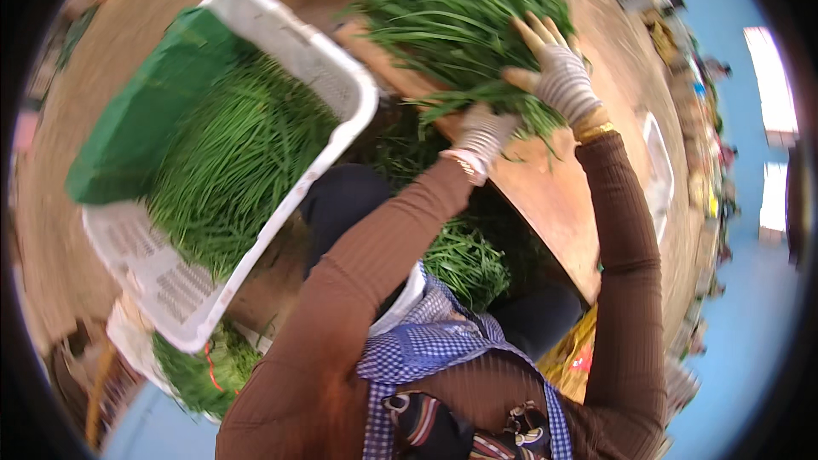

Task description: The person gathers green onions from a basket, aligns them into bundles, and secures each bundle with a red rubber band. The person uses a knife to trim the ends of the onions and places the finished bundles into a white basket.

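A large heap of long green leafy stalks, like garlic chives (454, 6), lies on a wooden board (543, 185). My right hand (549, 64), in a striped fingerless glove, rests with spread fingers on the heap's near right side. My left hand (486, 131), gloved alike, is low at the heap's near edge; its fingers are partly hidden by a small bunch of stalks (537, 118), and its grip is unclear. More cut greens (466, 262) lie below the board, between my knees.
On the left a white plastic crate (358, 86) holds more green stalks (249, 140) and a green cloth or sheet (153, 108). A bundle with a red tie (211, 364) lies beyond its lower corner. A yellow bag (572, 358) is by my right knee. People and goods line the far right.
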A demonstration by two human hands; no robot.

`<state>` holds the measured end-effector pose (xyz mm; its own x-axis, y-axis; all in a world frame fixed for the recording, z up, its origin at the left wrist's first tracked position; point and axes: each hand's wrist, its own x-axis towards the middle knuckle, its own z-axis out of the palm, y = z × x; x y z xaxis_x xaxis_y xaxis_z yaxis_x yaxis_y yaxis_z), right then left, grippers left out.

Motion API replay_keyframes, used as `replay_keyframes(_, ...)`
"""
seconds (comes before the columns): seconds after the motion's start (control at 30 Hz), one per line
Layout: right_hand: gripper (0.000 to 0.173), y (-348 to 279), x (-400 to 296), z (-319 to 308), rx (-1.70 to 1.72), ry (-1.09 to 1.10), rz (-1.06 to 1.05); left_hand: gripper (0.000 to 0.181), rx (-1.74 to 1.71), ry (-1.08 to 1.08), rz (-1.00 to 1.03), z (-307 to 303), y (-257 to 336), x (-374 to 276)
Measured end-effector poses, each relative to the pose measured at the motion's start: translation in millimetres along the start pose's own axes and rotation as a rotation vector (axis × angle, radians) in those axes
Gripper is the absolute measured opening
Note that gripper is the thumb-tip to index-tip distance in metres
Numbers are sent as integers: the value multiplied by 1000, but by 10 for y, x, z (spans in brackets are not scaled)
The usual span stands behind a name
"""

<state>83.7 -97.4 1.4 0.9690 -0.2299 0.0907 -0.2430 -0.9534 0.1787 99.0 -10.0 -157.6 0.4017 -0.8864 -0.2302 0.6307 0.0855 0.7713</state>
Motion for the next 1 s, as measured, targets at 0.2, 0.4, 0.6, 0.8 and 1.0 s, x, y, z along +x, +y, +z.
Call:
replay_keyframes(0.2,54,538,-981,-418,373,228,503,50,89,237,-174,81,281,-443)
replay_keyframes(0.4,66,295,-1083,-306,102,-6,616,49,-172,210,-111,157,58,-681)
replay_keyframes(0.6,78,-151,-1041,11,77,88,667,29,-87,235,-163,12,51,-703)
replay_keyframes(0.8,84,-530,-1013,367,-8,58,598,35,-235,327,-164,-77,215,-817)
replay_keyframes(1.0,59,-376,-1018,616,-52,-64,673,36,-173,89,-202,1,124,-748)
